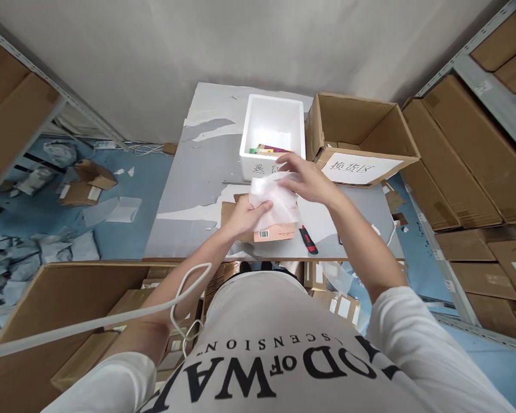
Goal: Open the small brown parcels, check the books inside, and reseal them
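Thin, translucent white packing wrap (275,198) is bunched up over the table, held between both hands. My left hand (248,215) is closed on its left side, thumb lying across the top. On the wrap's upper right, my right hand (304,178) has its fingers curled and pinching; some fingertips are hidden behind the film. Just below the wrap shows a pink-orange box (274,233) with a barcode on its near side. Brown cardboard (227,215) lies partly hidden behind my left hand. A red and black utility knife (308,240) rests right of the box.
Behind my hands stands a white foam box (246,143) with colourful packets inside. An open carton (313,132) with a handwritten label is beside it. Shelves with cartons (460,155) flank the table (172,195). A white cable (112,316) crosses my left arm.
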A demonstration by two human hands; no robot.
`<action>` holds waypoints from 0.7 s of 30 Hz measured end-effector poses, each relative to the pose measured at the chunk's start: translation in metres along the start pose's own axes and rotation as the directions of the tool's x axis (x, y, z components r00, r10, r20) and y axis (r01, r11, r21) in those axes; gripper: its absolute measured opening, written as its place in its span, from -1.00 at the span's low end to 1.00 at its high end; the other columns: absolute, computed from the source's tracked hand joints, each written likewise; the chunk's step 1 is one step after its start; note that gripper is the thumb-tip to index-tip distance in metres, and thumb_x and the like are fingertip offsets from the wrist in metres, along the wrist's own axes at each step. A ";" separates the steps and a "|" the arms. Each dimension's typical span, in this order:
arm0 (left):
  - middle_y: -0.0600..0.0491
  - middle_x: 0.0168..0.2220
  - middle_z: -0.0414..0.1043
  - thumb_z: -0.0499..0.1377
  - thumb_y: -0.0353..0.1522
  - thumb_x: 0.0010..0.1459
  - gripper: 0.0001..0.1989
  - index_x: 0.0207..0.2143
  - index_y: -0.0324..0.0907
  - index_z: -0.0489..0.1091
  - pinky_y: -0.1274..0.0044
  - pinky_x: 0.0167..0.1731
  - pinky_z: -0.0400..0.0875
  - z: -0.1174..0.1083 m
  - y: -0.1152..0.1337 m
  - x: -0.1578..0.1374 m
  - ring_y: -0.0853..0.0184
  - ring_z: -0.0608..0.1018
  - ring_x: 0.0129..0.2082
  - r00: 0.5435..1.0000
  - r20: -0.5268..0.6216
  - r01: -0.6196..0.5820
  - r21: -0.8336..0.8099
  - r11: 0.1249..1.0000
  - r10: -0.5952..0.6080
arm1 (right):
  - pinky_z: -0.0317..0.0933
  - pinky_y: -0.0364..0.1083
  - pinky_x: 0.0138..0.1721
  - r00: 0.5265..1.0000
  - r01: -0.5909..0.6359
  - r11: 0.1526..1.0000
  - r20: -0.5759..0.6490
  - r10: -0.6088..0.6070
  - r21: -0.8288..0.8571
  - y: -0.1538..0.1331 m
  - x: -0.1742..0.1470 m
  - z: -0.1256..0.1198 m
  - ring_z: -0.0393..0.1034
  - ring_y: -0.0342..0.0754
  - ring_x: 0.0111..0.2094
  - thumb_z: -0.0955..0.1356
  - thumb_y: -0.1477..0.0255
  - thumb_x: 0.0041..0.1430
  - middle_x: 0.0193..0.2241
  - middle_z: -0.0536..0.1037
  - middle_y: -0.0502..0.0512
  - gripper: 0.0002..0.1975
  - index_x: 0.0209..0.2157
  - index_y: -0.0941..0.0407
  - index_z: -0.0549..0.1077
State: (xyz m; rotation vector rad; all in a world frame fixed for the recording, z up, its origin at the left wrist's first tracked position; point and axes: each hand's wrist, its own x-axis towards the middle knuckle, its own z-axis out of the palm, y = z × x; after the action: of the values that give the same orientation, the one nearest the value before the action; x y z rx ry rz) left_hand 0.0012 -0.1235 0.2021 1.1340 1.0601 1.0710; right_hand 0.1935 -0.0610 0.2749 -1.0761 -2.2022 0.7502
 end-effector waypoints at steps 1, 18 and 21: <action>-0.03 -0.29 0.54 0.34 -0.11 -0.06 -0.56 -0.27 -0.28 0.47 0.49 -0.27 0.43 -0.002 -0.004 -0.001 0.29 0.55 -0.31 0.999 -0.030 0.011 -0.078 0.997 -0.014 | 0.29 -0.02 -0.18 0.977 -0.045 0.998 -0.205 0.052 0.037 0.004 -0.015 0.005 0.38 -0.02 -0.20 0.39 0.31 0.10 -0.21 0.52 0.09 -0.70 -0.12 0.07 0.40; -0.13 -0.02 0.50 0.22 -0.04 0.06 -0.46 -0.04 -0.23 0.38 0.38 -0.02 0.45 -0.089 -0.045 0.023 0.20 0.56 -0.05 0.821 -0.569 -0.103 -0.212 0.972 -0.037 | 0.32 -0.18 -0.63 0.785 -0.375 0.435 0.030 0.619 0.819 0.021 -0.103 0.096 0.43 -0.17 -0.64 0.45 0.07 -0.06 -0.49 0.51 -0.08 -0.56 -0.25 0.05 0.36; -0.23 0.03 0.44 0.23 -0.17 0.07 -0.52 -0.07 -0.34 0.38 0.35 0.09 0.36 -0.160 -0.083 0.024 0.16 0.50 0.05 0.660 -0.751 0.074 0.036 0.997 -0.022 | 0.33 -0.18 -0.63 0.749 -0.368 0.402 0.010 0.663 0.838 0.030 -0.111 0.100 0.43 -0.17 -0.65 0.46 0.08 -0.07 -0.50 0.51 -0.08 -0.55 -0.24 0.04 0.35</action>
State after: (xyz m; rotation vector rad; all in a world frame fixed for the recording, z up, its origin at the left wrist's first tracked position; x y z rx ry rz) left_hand -0.1438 -0.0838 0.0999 0.6771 1.7747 1.5297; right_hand 0.1962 -0.1602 0.1585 -1.2479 -0.9277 1.5300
